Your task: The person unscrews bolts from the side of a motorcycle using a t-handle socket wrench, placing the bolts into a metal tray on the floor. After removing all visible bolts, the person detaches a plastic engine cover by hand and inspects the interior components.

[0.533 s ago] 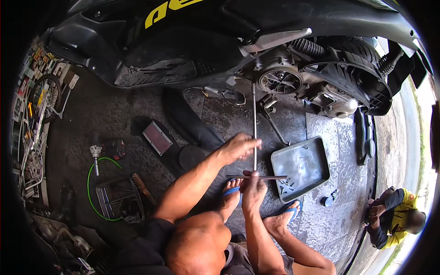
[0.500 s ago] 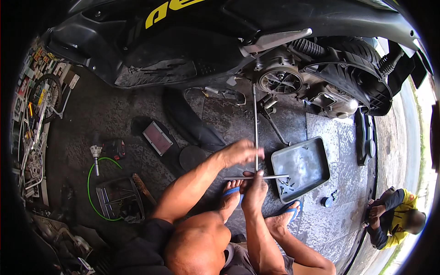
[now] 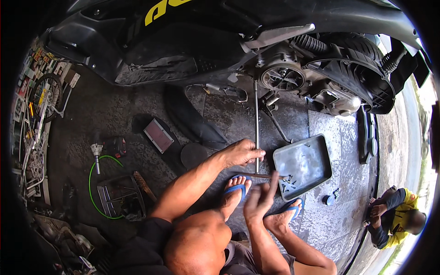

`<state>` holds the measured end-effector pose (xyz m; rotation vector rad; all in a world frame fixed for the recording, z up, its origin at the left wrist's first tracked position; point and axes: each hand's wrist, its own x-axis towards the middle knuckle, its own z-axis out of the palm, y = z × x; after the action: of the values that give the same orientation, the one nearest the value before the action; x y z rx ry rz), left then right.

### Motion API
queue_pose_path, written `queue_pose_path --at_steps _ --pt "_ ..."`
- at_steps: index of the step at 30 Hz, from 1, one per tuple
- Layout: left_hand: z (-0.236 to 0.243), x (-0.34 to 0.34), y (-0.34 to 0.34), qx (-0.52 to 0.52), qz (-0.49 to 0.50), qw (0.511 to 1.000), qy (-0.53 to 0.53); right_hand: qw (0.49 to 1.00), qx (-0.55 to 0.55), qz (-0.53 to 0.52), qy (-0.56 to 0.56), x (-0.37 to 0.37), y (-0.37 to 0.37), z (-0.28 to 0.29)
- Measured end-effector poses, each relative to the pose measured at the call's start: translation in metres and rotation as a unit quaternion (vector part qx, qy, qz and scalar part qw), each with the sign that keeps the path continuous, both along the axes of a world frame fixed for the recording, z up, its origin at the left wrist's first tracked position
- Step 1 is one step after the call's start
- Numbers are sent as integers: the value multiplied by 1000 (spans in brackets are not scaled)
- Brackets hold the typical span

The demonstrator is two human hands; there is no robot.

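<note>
A long steel T-handle wrench (image 3: 256, 119) reaches up to the black scooter's (image 3: 151, 41) exposed engine (image 3: 311, 80). My left hand (image 3: 243, 153) is shut on its shaft. The blurred crossbar lies below that hand. My right hand (image 3: 260, 201) is open just below the crossbar, fingers spread and smeared by motion; whether a fingertip touches the bar I cannot tell. A grey metal tray (image 3: 277, 162) with several bolts lies right of the shaft, between the engine and my sandalled feet.
A removed panel (image 3: 160, 135), a power tool (image 3: 114, 146), a green hose (image 3: 91, 183) and an open toolbox (image 3: 112, 192) lie on the left. A bicycle (image 3: 46, 96) stands far left. A person in yellow and black (image 3: 396, 215) crouches at the lower right. A black part (image 3: 366, 137) lies right.
My right hand has opened from the crossbar and moved slightly down. My left hand has moved a little down along the shaft. The crossbar is more blurred.
</note>
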<state>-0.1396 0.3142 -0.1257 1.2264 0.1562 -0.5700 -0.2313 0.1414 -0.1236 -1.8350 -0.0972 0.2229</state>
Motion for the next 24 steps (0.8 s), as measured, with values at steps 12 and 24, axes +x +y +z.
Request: queue_pose_path --at_steps 12,24 --pt "-4 15 6 -60 82 995 -12 978 -161 106 85 -6 -11 -30" --pt "0 17 8 -56 108 993 8 1000 -21 0 -16 -12 -3 -19"
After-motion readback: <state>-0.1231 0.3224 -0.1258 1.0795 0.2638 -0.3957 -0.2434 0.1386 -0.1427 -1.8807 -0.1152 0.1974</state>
